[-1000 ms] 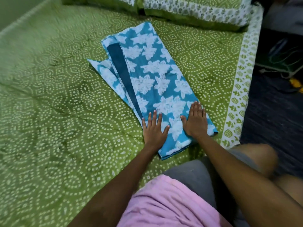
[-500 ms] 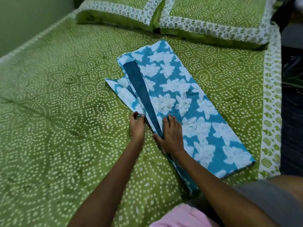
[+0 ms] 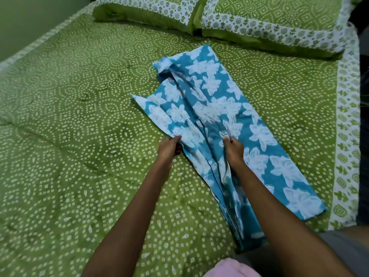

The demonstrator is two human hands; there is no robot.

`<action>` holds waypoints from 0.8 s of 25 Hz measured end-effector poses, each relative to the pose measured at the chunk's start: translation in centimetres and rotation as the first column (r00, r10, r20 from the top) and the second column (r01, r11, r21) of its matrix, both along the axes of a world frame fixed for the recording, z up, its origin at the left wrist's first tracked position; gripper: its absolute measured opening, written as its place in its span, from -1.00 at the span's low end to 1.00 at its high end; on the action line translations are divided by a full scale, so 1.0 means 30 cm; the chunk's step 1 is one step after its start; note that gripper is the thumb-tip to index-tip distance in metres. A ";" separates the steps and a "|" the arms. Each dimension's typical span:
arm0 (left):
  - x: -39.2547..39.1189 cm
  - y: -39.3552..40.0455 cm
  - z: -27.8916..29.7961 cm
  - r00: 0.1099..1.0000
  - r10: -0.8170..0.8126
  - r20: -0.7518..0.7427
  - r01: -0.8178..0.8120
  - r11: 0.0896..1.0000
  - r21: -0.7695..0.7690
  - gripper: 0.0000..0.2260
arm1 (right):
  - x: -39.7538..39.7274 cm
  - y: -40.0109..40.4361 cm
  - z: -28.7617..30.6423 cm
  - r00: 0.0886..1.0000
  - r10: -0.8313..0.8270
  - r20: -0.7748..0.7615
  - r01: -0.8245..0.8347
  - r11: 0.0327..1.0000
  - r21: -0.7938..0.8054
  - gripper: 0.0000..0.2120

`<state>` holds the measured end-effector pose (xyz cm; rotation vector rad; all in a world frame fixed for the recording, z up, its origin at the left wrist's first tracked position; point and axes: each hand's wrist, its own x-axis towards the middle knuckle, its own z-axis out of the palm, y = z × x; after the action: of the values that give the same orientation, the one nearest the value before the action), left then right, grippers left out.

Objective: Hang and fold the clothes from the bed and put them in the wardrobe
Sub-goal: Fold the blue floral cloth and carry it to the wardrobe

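Note:
A blue garment with white flowers lies lengthwise on the green patterned bed, running from near the pillows down to the front right edge. My left hand pinches the garment's left edge about halfway along. My right hand pinches a raised fold of the cloth in the middle. The fabric between the two hands is lifted and rumpled, while the right half still lies flat.
Two green pillows with white borders lie across the head of the bed. A wall runs along the far left. The bed's white-bordered edge is at the right, with dark floor beyond. Pink cloth shows at the bottom.
Both hands went from pressing flat on the garment's near end to its left edge, then took hold of the cloth. The dark inner strip is now covered by a lifted fold.

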<state>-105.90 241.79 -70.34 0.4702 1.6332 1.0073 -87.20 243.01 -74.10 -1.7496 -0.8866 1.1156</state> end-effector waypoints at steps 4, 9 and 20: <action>0.039 0.014 0.030 0.986 0.108 0.130 -0.121 0.988 0.096 -0.89 | -0.004 -0.055 -0.014 0.976 0.119 -0.184 -0.110 0.992 0.058 -0.89; 0.050 0.013 0.008 0.691 0.138 0.710 -0.308 0.944 0.116 -0.72 | 0.042 -0.031 -0.015 0.952 -0.072 -0.296 0.069 0.997 -0.019 -0.87; -0.301 -0.121 0.039 0.735 0.195 0.649 -0.472 0.834 0.284 -0.22 | 0.026 -0.068 0.037 0.966 -0.096 -0.239 0.100 0.995 0.002 -0.78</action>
<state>-114.92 238.16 -69.18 0.0943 0.9168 1.6312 -86.41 240.98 -72.99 -1.5889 -0.6523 1.2205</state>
